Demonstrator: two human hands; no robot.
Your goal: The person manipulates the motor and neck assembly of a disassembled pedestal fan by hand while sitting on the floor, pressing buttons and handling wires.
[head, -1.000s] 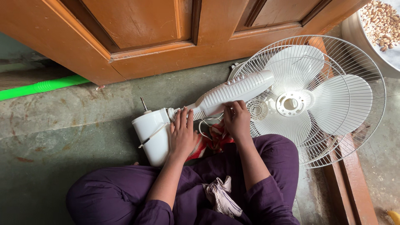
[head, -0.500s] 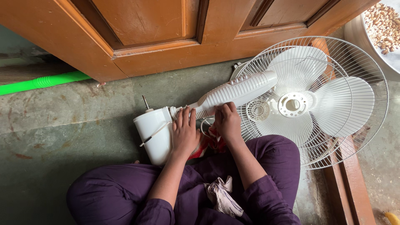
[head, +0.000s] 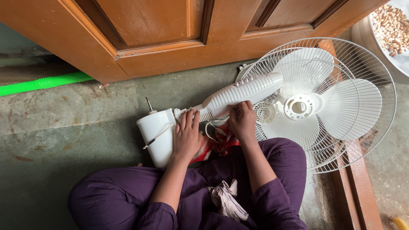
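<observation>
Beside wooden door [head: 149, 38], hands [head: 186, 136] on fan [head: 238, 96]

I am seeing my left hand [head: 186, 135] lying flat over the join between the white motor housing [head: 156, 135] and the ribbed white cover [head: 243, 94], so that join is hiding from me, and my right hand [head: 242, 120] is covering whatever its fingertips are pressing under the cover. The red patterned cloth [head: 213, 145] is showing only in slivers between my wrists, and the wooden door [head: 179, 34] and the bowl of nuts [head: 392, 30] are running off the top and right edges. The fan guard [head: 366, 127] is blocking the floor behind it, the green pipe [head: 47, 81] is leaving the left edge, and a yellow thing [head: 400, 223] at the bottom right corner is being cut too short to identify.
</observation>
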